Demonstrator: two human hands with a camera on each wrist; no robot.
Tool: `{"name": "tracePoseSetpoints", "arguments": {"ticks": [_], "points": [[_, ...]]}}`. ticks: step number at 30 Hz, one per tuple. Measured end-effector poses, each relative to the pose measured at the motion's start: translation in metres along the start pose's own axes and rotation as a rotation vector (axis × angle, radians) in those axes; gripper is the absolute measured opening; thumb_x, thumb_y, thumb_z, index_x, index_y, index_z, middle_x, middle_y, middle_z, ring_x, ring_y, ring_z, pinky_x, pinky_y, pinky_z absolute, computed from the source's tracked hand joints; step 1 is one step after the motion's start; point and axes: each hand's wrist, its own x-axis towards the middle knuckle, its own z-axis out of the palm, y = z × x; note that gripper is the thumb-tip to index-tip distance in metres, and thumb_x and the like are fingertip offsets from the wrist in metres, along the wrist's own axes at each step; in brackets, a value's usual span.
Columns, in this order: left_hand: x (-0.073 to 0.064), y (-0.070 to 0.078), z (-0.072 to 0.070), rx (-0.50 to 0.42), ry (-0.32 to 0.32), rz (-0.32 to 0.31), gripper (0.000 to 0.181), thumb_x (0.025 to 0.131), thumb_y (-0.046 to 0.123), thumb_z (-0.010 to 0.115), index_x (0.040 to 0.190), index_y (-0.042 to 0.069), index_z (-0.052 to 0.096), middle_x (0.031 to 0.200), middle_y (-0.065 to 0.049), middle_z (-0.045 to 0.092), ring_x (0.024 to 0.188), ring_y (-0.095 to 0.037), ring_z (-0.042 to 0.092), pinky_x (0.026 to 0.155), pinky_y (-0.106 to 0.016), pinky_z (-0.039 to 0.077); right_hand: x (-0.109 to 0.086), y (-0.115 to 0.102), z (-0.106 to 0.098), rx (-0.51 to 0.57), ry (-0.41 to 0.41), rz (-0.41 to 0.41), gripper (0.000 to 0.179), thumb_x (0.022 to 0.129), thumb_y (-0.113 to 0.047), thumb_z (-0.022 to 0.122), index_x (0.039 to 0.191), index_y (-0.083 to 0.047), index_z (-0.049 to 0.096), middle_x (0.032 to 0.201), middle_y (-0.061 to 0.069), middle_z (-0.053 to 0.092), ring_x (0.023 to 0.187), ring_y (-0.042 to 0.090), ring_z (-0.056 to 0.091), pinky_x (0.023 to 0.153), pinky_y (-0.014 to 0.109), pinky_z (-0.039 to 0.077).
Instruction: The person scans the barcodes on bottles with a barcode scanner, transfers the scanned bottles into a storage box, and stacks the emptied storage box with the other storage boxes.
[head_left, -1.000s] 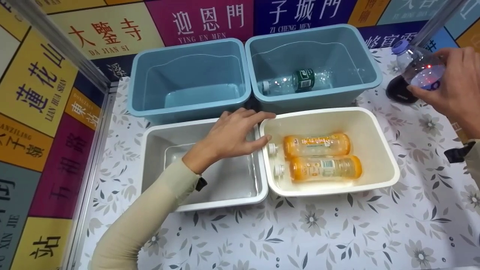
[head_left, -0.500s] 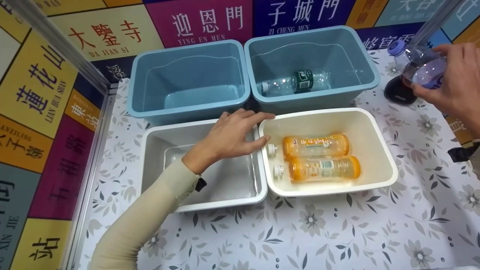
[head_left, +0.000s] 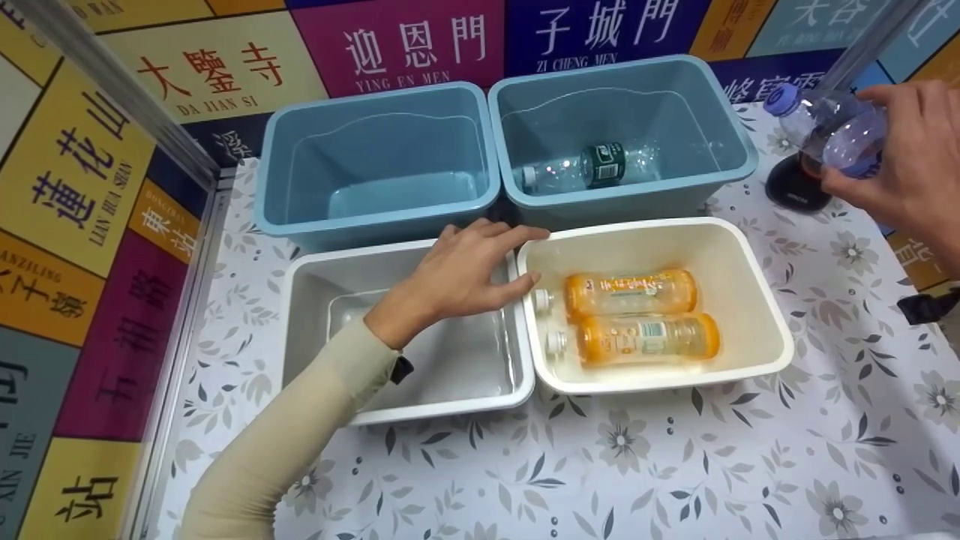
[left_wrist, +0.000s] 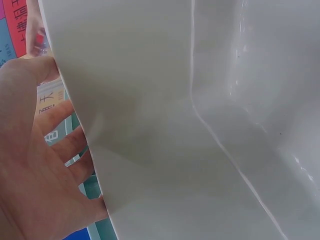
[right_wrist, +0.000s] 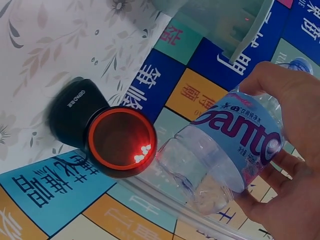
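My right hand (head_left: 919, 169) grips a clear plastic water bottle (right_wrist: 235, 135) with a purple cap and a blue-and-purple label. The bottle is tilted in the air, its base facing the round, red-lit window of a black desktop scanner (right_wrist: 120, 142), with a small gap between them. In the head view the scanner (head_left: 796, 191) stands partly behind the bottle. My left hand (head_left: 472, 274) rests on the touching rims of a grey bin (head_left: 450, 367) and a cream bin (head_left: 750, 322), fingers spread and loosely bent. Two orange-tinted bottles (head_left: 630, 292) lie in the cream bin.
Behind stand two blue bins. The left one (head_left: 390, 218) shows a bare floor; a clear bottle with a green label (head_left: 604, 165) lies in the right one (head_left: 645, 192). A floral cloth (head_left: 622, 465) covers the table, and panels with lettering rise behind it and at the left.
My right hand has tilted the bottle slightly, its cap shifting left and a little down in the head view. The red spots on the bottle are gone. My left hand stays in place.
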Motion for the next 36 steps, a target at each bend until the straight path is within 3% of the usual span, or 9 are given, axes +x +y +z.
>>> {"name": "tracePoseSetpoints", "arguments": {"ticks": [11, 25, 36], "points": [[-0.001, -0.003, 0.003, 0.006, 0.026, 0.01, 0.054, 0.094, 0.062, 0.049, 0.145, 0.046, 0.045, 0.124, 0.01, 0.064, 0.106, -0.012, 0.054, 0.074, -0.039, 0.04, 0.01, -0.016, -0.005, -0.033, 0.052, -0.128, 0.082, 0.082, -0.016, 0.071, 0.152, -0.003, 0.032, 0.14, 0.031, 0.036, 0.131, 0.047, 0.029, 0.117, 0.059, 0.021], [-0.001, -0.003, 0.002, 0.0, 0.018, 0.011, 0.054, 0.094, 0.063, 0.049, 0.145, 0.047, 0.045, 0.126, 0.01, 0.064, 0.109, -0.012, 0.054, 0.078, -0.04, 0.041, 0.013, -0.038, -0.007, -0.076, -0.016, -0.166, 0.081, 0.085, -0.02, 0.07, 0.156, -0.008, 0.031, 0.145, 0.029, 0.035, 0.137, 0.046, 0.029, 0.117, 0.061, 0.027], [0.001, -0.002, 0.001, -0.011, 0.003, 0.014, 0.054, 0.094, 0.063, 0.048, 0.146, 0.046, 0.044, 0.129, 0.01, 0.064, 0.112, -0.012, 0.054, 0.08, -0.041, 0.041, 0.021, -0.051, -0.008, -0.085, -0.029, -0.207, 0.08, 0.085, -0.024, 0.07, 0.155, -0.015, 0.033, 0.146, 0.025, 0.038, 0.13, 0.046, 0.034, 0.113, 0.063, 0.032]]}}
